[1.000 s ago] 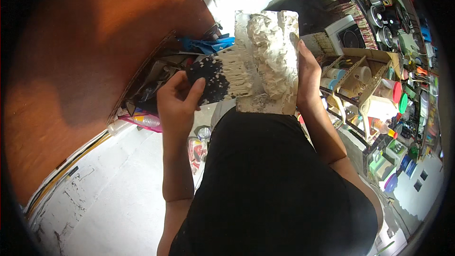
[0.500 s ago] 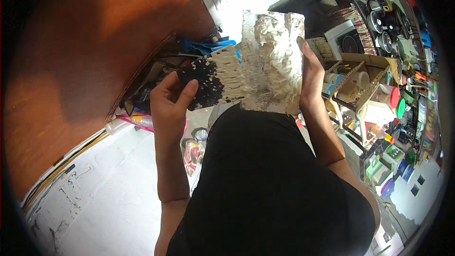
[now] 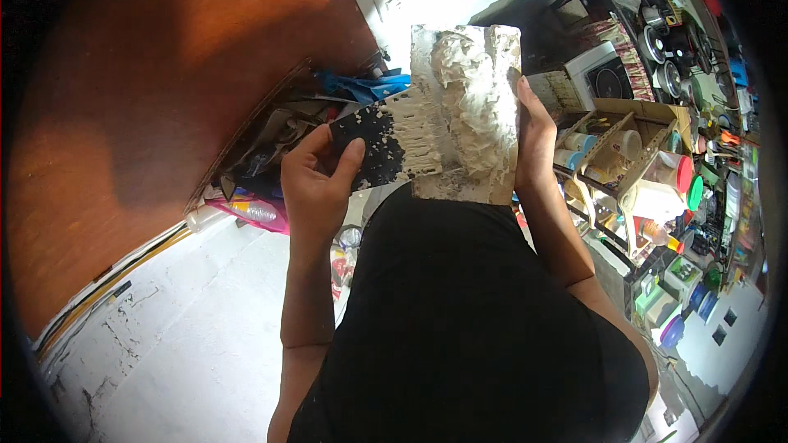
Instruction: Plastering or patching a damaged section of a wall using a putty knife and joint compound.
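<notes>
My left hand (image 3: 317,176) pinches a flat black putty spreader (image 3: 368,141) between thumb and fingers. Cream-coloured putty coats the spreader's far half, and dried specks dot the rest. Its coated edge lies against the left part of a pale rectangular board (image 3: 427,187), which is held up in front of my body. A thick, rough heap of putty (image 3: 474,98) covers the board's middle and right. My right hand (image 3: 536,138) grips the board by its right edge, with the thumb showing and the other fingers hidden behind it.
An orange-brown panel (image 3: 189,90) fills the upper left, beside a white wall (image 3: 197,320). Below the panel's edge lie a blue plastic bag (image 3: 361,86) and clutter. On the right stand a rack (image 3: 628,197) with jars, a stove (image 3: 607,78) and several pots.
My left hand has moved right with the spreader, whose coated end now overlaps the board further. The board has shifted slightly left and down in the picture.
</notes>
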The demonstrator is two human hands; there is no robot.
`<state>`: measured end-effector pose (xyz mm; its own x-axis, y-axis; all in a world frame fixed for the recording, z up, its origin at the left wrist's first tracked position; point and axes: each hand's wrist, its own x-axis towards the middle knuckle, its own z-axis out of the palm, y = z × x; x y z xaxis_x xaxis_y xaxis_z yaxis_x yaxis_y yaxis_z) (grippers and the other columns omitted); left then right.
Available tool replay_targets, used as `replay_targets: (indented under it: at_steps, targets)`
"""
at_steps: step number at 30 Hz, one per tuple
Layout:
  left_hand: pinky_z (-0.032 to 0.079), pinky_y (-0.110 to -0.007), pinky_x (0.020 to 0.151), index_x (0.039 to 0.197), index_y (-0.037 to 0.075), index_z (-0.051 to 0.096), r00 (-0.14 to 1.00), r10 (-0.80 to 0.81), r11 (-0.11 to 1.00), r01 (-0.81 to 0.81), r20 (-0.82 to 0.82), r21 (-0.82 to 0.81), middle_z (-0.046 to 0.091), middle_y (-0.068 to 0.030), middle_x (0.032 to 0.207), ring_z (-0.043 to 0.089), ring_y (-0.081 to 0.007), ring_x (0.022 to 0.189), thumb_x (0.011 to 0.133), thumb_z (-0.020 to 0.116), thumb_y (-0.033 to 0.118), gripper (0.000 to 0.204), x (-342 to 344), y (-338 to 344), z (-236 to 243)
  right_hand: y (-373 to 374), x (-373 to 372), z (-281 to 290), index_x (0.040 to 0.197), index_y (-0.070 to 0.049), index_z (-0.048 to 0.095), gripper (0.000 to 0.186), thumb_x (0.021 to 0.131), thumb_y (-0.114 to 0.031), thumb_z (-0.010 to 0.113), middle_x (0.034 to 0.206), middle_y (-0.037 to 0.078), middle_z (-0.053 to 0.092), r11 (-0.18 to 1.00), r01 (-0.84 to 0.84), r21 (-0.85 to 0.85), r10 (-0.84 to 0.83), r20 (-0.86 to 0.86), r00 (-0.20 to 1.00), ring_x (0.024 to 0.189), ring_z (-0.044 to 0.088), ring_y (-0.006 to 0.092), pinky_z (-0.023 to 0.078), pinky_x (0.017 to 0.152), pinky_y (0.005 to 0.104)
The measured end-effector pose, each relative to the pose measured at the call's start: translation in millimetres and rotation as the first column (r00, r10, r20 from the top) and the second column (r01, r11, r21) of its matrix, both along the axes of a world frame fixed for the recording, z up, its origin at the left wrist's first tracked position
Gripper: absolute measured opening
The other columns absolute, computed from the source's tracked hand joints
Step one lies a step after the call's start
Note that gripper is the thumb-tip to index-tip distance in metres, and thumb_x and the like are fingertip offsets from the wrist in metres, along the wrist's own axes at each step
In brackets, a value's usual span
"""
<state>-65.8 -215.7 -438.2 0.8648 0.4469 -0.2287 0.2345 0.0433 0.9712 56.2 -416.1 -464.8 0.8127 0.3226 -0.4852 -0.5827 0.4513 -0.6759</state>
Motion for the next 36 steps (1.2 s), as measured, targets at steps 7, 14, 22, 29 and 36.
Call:
replay_targets:
  at_steps: [7, 14, 22, 29, 36]
  targets:
    - [0.041, -0.018, 0.057, 0.092, -0.002, 0.065, 1.000, -0.014, 0.999, 0.014, 0.002, -0.047, 0.065, -0.0011, 0.078, 0.054, -0.0034, 0.065, 0.089, 0.065, 0.007, 0.009, 0.5, -13.8, 0.3, 7.5, -10.1, -0.3, 0.137, 0.002, 0.040, 0.057, 0.096, -0.037, 0.048, 0.130, 0.017, 0.053, 0.998, -0.038, 0.050, 0.042, -0.070, 0.997, 0.116, 0.053, 0.0277, 0.041, 0.100, 0.0395]
    - [0.037, -0.018, 0.050, 0.098, 0.000, 0.067, 0.990, -0.126, 0.973, 0.112, -0.059, -0.201, 0.067, -0.0011, 0.078, 0.054, -0.0027, 0.061, 0.088, 0.065, 0.010, 0.014, -5.0, -3.0, -10.1, 7.6, -13.3, 7.5, 0.141, 0.000, 0.036, 0.059, 0.096, -0.036, 0.046, 0.134, 0.019, 0.050, 0.995, -0.069, 0.070, 0.075, -0.082, 0.994, 0.119, 0.052, 0.0299, 0.040, 0.103, 0.0411]
    - [0.054, -0.030, 0.082, 0.112, -0.006, 0.061, 0.999, -0.011, 0.910, 0.030, 0.047, -0.413, 0.068, -0.0131, 0.102, 0.067, -0.0160, 0.088, 0.085, 0.066, 0.008, 0.031, -9.8, 31.9, -12.6, 18.8, 0.5, 4.4, 0.138, 0.000, 0.041, 0.058, 0.093, -0.036, 0.051, 0.131, 0.015, 0.053, 0.993, -0.055, 0.108, 0.058, -0.024, 0.998, 0.118, 0.052, 0.0285, 0.039, 0.102, 0.0405]
    - [0.050, -0.028, 0.078, 0.109, -0.001, 0.062, 0.998, 0.018, 1.000, -0.018, -0.056, 0.013, 0.064, -0.0056, 0.097, 0.060, -0.0136, 0.090, 0.086, 0.069, 0.012, 0.028, -18.1, 27.5, -6.1, 17.2, -6.6, -18.1, 0.124, -0.005, 0.056, 0.045, 0.094, -0.038, 0.049, 0.113, 0.012, 0.064, 0.997, 0.017, 0.075, 0.001, -0.234, 0.972, 0.101, 0.061, 0.0272, 0.049, 0.087, 0.0431]
    - [0.053, -0.028, 0.064, 0.115, 0.002, 0.058, 0.966, 0.221, 0.910, -0.154, 0.136, -0.385, 0.065, -0.0056, 0.098, 0.063, -0.0144, 0.085, 0.087, 0.066, 0.006, 0.029, -6.9, 51.3, 8.8, 11.2, -8.7, -49.0, 0.135, 0.000, 0.045, 0.057, 0.095, -0.042, 0.041, 0.127, 0.019, 0.056, 0.901, -0.132, 0.414, 0.189, -0.098, 0.977, 0.115, 0.055, 0.0347, 0.044, 0.098, 0.0477]
